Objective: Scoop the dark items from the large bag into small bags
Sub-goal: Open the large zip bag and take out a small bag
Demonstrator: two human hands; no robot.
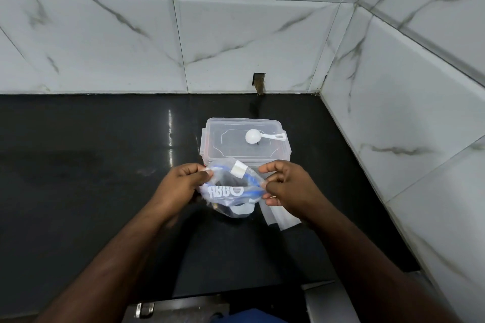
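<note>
A clear plastic large bag (228,193) with blue and white print and a strip of white tape near its top sits on the black counter (91,178). Dark items show through its open mouth. My left hand (181,186) pinches the bag's left rim. My right hand (288,189) pinches the right rim, so the mouth is held apart. A white scoop (256,136) lies on the lid of a clear plastic box (244,143) just behind the bag. Flat clear small bags (278,216) lie on the counter under my right hand.
White marble-look tiled walls (236,42) stand behind and to the right, meeting in a corner. The counter's front edge runs below my forearms, with a metal fitting (144,309) and a blue thing (249,317) underneath.
</note>
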